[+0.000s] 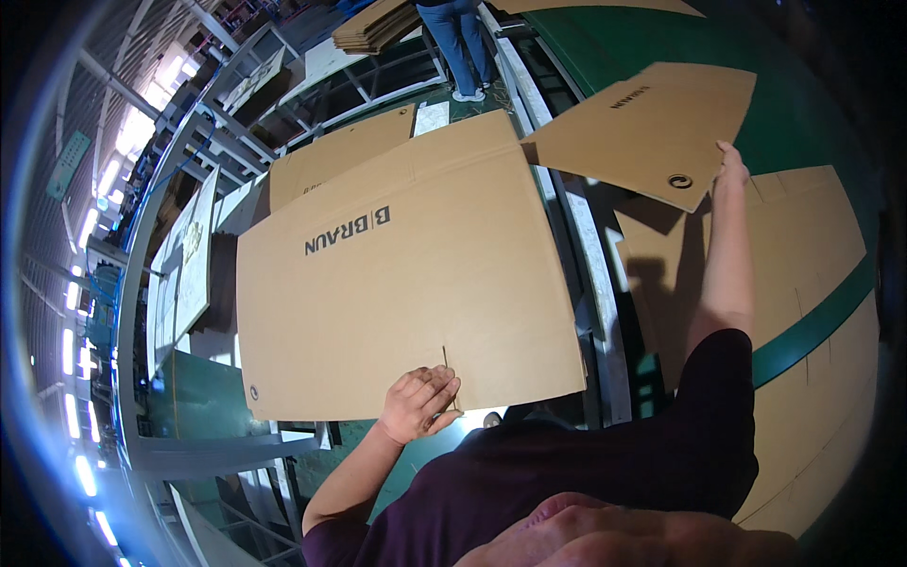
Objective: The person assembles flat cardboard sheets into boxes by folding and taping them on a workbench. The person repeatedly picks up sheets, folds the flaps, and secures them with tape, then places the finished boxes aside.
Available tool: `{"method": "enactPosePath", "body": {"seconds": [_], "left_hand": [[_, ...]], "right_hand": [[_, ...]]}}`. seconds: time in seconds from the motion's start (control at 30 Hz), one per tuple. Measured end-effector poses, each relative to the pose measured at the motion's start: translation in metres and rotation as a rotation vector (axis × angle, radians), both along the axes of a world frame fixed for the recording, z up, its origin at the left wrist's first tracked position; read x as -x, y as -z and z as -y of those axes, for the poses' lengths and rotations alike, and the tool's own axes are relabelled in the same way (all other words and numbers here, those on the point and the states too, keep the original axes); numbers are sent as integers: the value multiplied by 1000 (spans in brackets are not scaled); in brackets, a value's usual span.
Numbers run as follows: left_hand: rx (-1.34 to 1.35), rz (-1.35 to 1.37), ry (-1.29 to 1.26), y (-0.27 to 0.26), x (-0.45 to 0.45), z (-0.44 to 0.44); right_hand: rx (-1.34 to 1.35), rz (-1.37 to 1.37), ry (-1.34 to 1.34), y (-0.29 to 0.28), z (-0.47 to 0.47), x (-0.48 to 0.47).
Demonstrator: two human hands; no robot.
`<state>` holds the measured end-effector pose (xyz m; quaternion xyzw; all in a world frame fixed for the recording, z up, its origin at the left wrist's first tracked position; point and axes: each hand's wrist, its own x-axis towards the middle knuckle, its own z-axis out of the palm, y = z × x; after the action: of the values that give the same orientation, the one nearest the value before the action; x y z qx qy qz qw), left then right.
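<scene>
A large printed cardboard sheet (pixel 411 283), a flattened box blank, lies before me. My left hand (pixel 423 402) is at its near edge beside a slot, with the thumb at the rim and the fingers over the top face. At the right, my right hand (pixel 730 164) grips the outer edge of a raised, tilted cardboard panel (pixel 652 135). That panel narrows towards the large sheet's far right corner; whether the two are one piece I cannot tell. Another cardboard sheet (pixel 344 149) shows behind the large one.
Flat cardboard sheets (pixel 793 234) lie on a green surface (pixel 786 354) at the right. A metal rail (pixel 595 283) runs between them and the large sheet. At the far end a person (pixel 460 42) stands near stacked cardboard (pixel 372 28). A metal frame (pixel 131 298) rises at the left.
</scene>
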<state>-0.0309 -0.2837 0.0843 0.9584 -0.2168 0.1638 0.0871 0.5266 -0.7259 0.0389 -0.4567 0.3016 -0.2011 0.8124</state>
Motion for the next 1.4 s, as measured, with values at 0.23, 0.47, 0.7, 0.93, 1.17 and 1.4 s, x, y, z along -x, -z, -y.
{"method": "enactPosePath", "body": {"seconds": [0.23, 0.47, 0.7, 0.93, 1.17, 1.4], "left_hand": [[58, 57, 69, 6, -6, -6], [93, 81, 80, 20, 3, -9], [139, -48, 24, 21, 11, -8], [270, -155, -183, 104, 8, 19], [893, 51, -85, 130, 7, 45], [225, 96, -140, 58, 57, 28]], "right_hand": [[-127, 255, -174, -43, 119, -20], [-156, 425, -679, -136, -49, 146], [138, 487, -693, -107, -285, 445], [-468, 305, -1306, -22, -317, 561], [-264, 153, -1684, -34, -372, 594], [-183, 0, -2228, -33, -360, 593]]}}
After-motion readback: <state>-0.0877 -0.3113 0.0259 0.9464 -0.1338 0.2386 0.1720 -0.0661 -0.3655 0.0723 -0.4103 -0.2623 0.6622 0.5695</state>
